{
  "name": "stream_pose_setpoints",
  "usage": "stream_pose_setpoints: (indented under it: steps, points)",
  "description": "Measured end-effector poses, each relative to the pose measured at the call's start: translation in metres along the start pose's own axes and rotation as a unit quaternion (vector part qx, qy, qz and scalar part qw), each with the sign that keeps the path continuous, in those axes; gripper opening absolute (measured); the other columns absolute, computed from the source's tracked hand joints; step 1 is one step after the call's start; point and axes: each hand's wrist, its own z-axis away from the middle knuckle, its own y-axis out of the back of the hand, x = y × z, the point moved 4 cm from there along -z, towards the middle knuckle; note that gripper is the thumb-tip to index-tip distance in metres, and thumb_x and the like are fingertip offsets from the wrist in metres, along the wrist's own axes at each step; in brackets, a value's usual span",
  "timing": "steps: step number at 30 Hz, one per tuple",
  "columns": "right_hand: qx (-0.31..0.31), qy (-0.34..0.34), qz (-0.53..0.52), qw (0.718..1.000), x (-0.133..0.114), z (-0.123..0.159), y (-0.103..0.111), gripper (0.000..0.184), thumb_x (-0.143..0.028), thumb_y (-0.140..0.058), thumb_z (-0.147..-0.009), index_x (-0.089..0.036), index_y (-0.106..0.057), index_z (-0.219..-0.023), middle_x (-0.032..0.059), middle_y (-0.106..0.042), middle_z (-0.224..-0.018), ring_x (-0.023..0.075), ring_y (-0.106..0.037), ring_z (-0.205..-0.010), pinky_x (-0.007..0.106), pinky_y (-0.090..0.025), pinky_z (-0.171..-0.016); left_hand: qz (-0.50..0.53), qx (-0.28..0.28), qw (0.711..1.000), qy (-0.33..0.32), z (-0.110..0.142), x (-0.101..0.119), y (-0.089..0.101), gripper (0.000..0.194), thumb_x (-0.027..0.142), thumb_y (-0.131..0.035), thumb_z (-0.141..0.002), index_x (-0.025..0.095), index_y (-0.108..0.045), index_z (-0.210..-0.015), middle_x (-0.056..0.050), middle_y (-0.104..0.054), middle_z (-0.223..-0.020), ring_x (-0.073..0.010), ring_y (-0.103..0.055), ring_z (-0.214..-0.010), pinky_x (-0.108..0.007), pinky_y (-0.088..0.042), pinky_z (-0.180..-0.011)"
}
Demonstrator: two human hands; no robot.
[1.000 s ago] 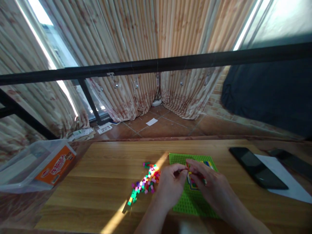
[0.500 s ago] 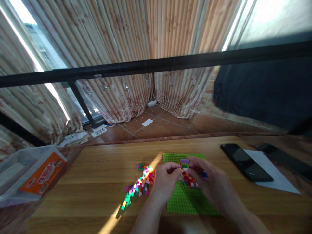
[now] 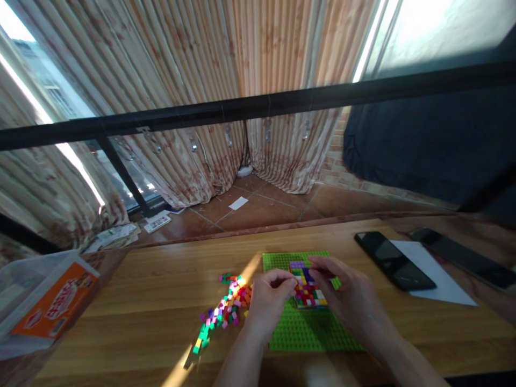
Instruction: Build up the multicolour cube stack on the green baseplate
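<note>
A green studded baseplate (image 3: 306,333) lies on the wooden table (image 3: 161,279). On it stands a small block of many-coloured bricks (image 3: 306,287). My left hand (image 3: 268,301) is curled at the block's left edge, its fingertips pinched against the bricks. My right hand (image 3: 346,298) rests on the plate at the block's right side, its fingers bent onto the block's top right corner. A loose heap of small coloured bricks (image 3: 226,309) lies just left of my left hand, partly in a stripe of sunlight.
A clear plastic box with an orange label (image 3: 48,301) sits at the table's left end. A black phone (image 3: 389,260) lies on white paper (image 3: 437,274) at the right, a second dark device (image 3: 459,255) beyond it. A black rail (image 3: 258,105) crosses in front of curtains.
The view has swung right, so everything sits further left in frame. My hands stay at the brick block; more of its coloured top shows between them now.
</note>
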Motion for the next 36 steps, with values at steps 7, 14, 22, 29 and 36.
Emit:
stream_pose_setpoints:
  steps: [7, 14, 22, 29, 36]
  points:
    - [0.0, 0.003, 0.002, 1.0, 0.0003, -0.0005, 0.0008, 0.016, -0.023, -0.05, -0.086, -0.021, -0.062, -0.097, 0.0026, -0.069, -0.09, 0.015, -0.066, -0.078, 0.027, -0.052, -0.071, -0.022, 0.004, 1.0, -0.017, -0.0017, -0.0018, -0.0004, 0.007, 0.02, -0.065, -0.069, 0.014, -0.066, -0.066, 0.003, -0.057, -0.054, -0.0078, -0.05, -0.053, -0.019, -0.041, -0.053]
    - [-0.005, -0.002, 0.005, 1.0, 0.0002, -0.0012, 0.0005, 0.016, -0.024, -0.049, -0.086, -0.021, -0.063, -0.095, 0.0028, -0.069, -0.09, 0.0158, -0.066, -0.078, 0.028, -0.052, -0.071, -0.055, 0.013, 0.998, -0.023, -0.0037, -0.0055, 0.0031, 0.009, 0.022, -0.063, -0.071, 0.014, -0.067, -0.068, 0.001, -0.06, -0.057, -0.009, -0.052, -0.055, -0.02, -0.041, -0.055]
    - [-0.007, -0.004, -0.002, 1.0, -0.002, -0.0017, -0.0012, 0.016, -0.023, -0.05, -0.086, -0.022, -0.063, -0.093, 0.0026, -0.069, -0.089, 0.0155, -0.065, -0.079, 0.028, -0.051, -0.071, -0.075, 0.006, 0.996, -0.046, -0.007, -0.0086, 0.0039, 0.009, 0.021, -0.06, -0.073, 0.014, -0.066, -0.072, -0.001, -0.064, -0.066, -0.0127, -0.059, -0.063, -0.024, -0.047, -0.061]
    - [-0.018, -0.015, -0.014, 1.0, -0.0037, -0.0018, -0.0036, 0.016, -0.021, -0.05, -0.085, -0.023, -0.064, -0.092, 0.0012, -0.069, -0.089, 0.0149, -0.064, -0.079, 0.027, -0.05, -0.071, -0.122, 0.008, 0.99, -0.069, -0.0054, -0.0052, 0.003, 0.011, 0.021, -0.057, -0.075, 0.016, -0.065, -0.071, 0.001, -0.06, -0.06, -0.0115, -0.056, -0.059, -0.022, -0.044, -0.057]
    - [-0.029, -0.011, -0.012, 0.999, -0.0027, -0.0008, -0.0069, 0.019, -0.022, -0.048, -0.086, -0.024, -0.065, -0.094, 0.0018, -0.07, -0.09, 0.0157, -0.065, -0.079, 0.028, -0.051, -0.071, -0.148, 0.007, 0.986, -0.081, -0.0014, -0.0069, 0.0022, 0.015, 0.025, -0.054, -0.078, 0.016, -0.064, -0.072, 0.001, -0.061, -0.061, -0.0123, -0.057, -0.058, -0.022, -0.043, -0.055]
